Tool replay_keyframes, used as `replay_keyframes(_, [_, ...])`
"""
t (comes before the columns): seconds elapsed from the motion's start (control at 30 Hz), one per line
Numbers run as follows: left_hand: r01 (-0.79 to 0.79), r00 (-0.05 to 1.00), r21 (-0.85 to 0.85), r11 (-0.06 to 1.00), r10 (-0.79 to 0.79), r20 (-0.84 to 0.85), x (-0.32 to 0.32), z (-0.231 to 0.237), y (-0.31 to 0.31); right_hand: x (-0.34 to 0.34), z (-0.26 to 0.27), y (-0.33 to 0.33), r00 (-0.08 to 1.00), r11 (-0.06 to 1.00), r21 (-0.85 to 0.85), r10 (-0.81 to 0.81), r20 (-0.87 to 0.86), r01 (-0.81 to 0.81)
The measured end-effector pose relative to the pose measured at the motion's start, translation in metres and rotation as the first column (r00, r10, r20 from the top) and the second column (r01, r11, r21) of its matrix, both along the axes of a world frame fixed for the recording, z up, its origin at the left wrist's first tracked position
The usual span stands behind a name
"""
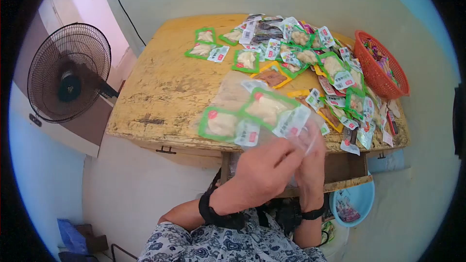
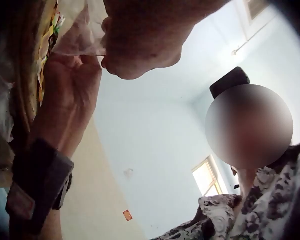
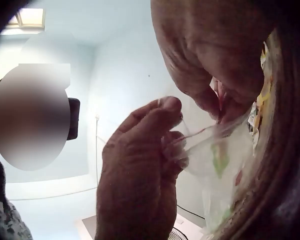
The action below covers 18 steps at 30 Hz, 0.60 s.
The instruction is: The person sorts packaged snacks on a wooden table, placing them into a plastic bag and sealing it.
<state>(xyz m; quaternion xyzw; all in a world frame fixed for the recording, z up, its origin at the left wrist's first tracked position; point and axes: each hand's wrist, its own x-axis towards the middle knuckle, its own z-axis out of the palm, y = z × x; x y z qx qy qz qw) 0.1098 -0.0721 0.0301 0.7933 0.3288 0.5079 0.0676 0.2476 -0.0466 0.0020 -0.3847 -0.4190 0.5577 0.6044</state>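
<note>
A clear plastic bag (image 1: 232,89) hangs over the front of the table, held up by both hands. Green-edged packets of pale food, one on the left (image 1: 222,124) and one on the right (image 1: 264,108), show through its film. My left hand (image 1: 259,169) pinches the bag's edge; in the right wrist view the left thumb and fingers (image 3: 140,160) grip the thin film. Close beside it, my right hand (image 1: 310,160) has its fingertips curled on the bag's rim, as the right wrist view of this hand (image 3: 215,50) shows. Part of the right fingers is hidden behind the film.
Several sealed food packets (image 1: 335,65) are heaped at the table's right (image 1: 155,82). A red basket (image 1: 383,75) of wrapped items stands at the right edge. An open drawer (image 1: 344,167) juts out below the hands, near a blue basin (image 1: 366,196). A fan (image 1: 68,75) stands left.
</note>
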Motion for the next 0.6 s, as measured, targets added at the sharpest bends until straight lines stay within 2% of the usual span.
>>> replay_keyframes(0.17, [0.187,0.978,-0.038,0.982,-0.182,0.101,-0.004,-0.006,0.0,-0.012,0.005,0.018,0.975,0.969,-0.115,0.221,-0.009,-0.221])
replay_keyframes(0.27, [0.296,0.952,-0.06,0.953,-0.29,0.095,-0.001,-0.013,-0.004,-0.025,0.002,0.026,0.965,0.983,-0.043,0.184,0.185,-0.179])
replay_keyframes(0.37, [0.336,0.939,-0.145,0.931,-0.343,-0.023,-0.007,-0.013,-0.005,-0.041,-0.009,0.034,0.969,0.999,0.002,0.031,0.246,-0.032])
replay_keyframes(0.4, [0.348,0.936,-0.128,0.929,-0.352,-0.011,-0.01,-0.012,-0.003,-0.04,-0.008,0.033,0.92,0.998,0.061,-0.013,0.393,-0.012])
replay_keyframes(0.47, [0.375,0.927,-0.099,0.922,-0.376,0.011,-0.022,-0.01,0.001,-0.037,-0.003,0.03,0.754,0.984,0.18,-0.122,0.645,0.005])
replay_keyframes(0.57, [0.226,0.971,-0.033,0.973,-0.223,0.086,-0.043,-0.015,0.01,-0.028,-0.012,0.034,0.505,0.92,0.388,-0.306,0.807,-0.062])
replay_keyframes(0.6, [0.122,0.992,-0.053,0.991,-0.12,0.05,-0.052,-0.017,0.013,-0.024,-0.012,0.032,0.512,0.915,0.395,-0.3,0.805,-0.086])
